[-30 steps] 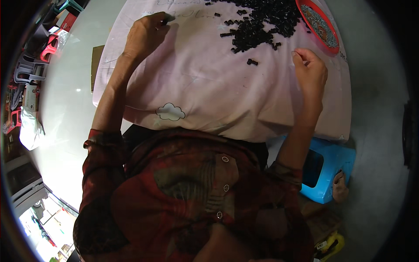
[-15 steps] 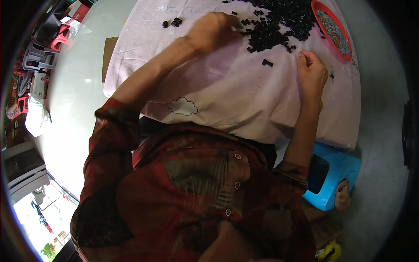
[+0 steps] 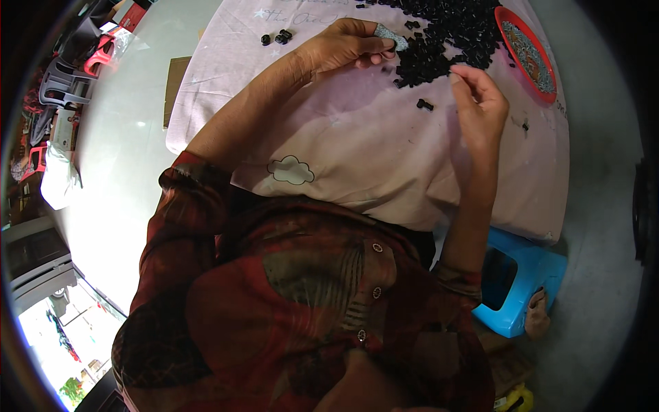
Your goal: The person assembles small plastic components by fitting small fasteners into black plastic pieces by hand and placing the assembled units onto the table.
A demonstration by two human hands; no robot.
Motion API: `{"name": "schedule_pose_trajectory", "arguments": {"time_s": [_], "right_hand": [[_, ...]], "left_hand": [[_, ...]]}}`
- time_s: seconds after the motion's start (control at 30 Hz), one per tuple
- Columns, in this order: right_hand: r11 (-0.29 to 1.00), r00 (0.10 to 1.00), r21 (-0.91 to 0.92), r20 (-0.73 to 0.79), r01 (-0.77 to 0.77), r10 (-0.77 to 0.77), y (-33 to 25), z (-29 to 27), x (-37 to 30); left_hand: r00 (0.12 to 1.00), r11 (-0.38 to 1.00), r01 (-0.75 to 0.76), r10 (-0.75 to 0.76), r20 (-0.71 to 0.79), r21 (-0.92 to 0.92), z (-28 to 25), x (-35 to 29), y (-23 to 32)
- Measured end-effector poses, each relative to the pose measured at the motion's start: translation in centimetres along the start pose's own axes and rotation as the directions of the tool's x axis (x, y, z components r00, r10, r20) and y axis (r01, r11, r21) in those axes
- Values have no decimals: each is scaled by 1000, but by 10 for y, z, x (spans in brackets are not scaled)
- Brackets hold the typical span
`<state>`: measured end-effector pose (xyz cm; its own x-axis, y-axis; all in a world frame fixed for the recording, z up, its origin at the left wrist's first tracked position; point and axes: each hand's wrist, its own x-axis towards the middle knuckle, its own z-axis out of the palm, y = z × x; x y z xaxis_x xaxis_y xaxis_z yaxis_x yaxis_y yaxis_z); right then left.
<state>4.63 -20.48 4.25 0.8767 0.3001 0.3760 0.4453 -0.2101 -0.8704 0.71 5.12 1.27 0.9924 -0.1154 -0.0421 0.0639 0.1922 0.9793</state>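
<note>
My left hand (image 3: pixel 350 47) is closed at the left edge of a pile of small black plastic pieces (image 3: pixel 439 51). A grey speckled wrap (image 3: pixel 390 36) covers one of its fingertips, and thumb and finger pinch together at the pile. Whatever lies between them is too small to name. At the pile's near right edge my right hand (image 3: pixel 482 103) has thumb and forefinger nearly together; anything in that pinch is too small to make out. A single black piece (image 3: pixel 425 104) lies between the hands, nearer to me. Several joined black pieces (image 3: pixel 276 38) sit to the far left.
A red tray (image 3: pixel 499 31) of small metal parts, likely screws, stands right of the pile. A pink cloth (image 3: pixel 357 147) covers the table. Under its right side is a blue plastic stool (image 3: pixel 528 275). A small dark bit (image 3: pixel 526 126) lies right of my right hand.
My right hand has moved up and left to the pile's edge. My left hand, blurred before, has turned so its wrapped fingertip and thumb show. The whole view has shifted slightly.
</note>
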Motion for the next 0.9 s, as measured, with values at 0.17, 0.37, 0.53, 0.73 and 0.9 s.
{"name": "schedule_pose_trajectory", "arguments": {"time_s": [0.17,0.37,0.53,0.73,0.9], "right_hand": [[1000,996,25,84,-14,12,-9,21,-4],[987,994,156,105,-36,20,-13,25,-10],[975,993,223,112,7,-32,-21,28,-10],[963,988,261,114,71,-104,-17,35,-10],[958,977,284,186,46,-102,-19,33,-12]], "left_hand": [[1000,992,-12,11,-12,-127,10,0,4],[987,932,64,-6,160,-356,18,-12,2],[967,870,132,-8,253,-474,20,-12,-1],[968,909,77,30,250,-410,18,-17,0],[991,980,6,21,133,-197,22,-20,3]]}}
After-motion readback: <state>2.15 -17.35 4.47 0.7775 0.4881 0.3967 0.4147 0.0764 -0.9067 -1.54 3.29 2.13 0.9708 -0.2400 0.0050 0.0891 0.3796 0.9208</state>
